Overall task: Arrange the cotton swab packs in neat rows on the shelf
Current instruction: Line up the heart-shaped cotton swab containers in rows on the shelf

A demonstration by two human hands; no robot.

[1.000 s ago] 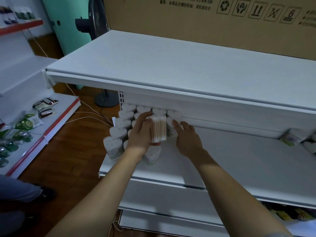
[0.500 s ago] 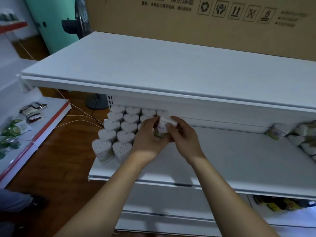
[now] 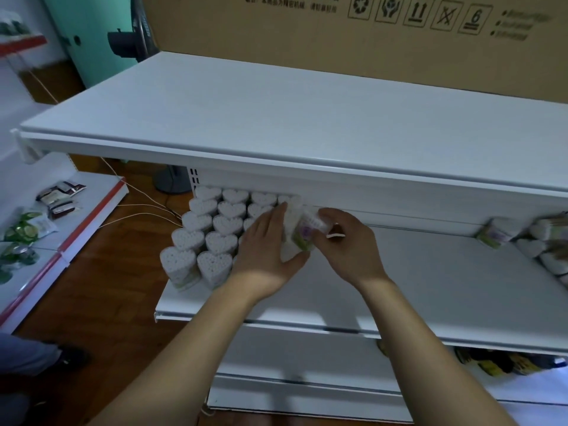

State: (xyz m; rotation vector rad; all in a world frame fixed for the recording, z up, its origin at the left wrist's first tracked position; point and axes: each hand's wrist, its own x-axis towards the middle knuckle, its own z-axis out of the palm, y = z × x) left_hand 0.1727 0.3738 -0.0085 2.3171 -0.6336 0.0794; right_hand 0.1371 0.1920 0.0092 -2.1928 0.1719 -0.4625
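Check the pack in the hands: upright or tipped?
Tipped. The pack leans between the left hand and right hand, its side label showing; the rows stand upright.

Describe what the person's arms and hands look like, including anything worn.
Both forearms are bare, with no sleeves in view. The left hand and right hand wear no gloves, rings, watch or bracelets that can be seen. The fingernails look short and unpainted.

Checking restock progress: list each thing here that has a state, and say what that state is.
left hand: grips the pack in hand from its left side.
right hand: grips the same pack from its right.
pack in hand: tilted, held at the right edge of the rows.
arranged packs: upright, heart tops up, in rows at the shelf's left end.
loose packs: lying jumbled at the right end.
shelf: middle part bare.
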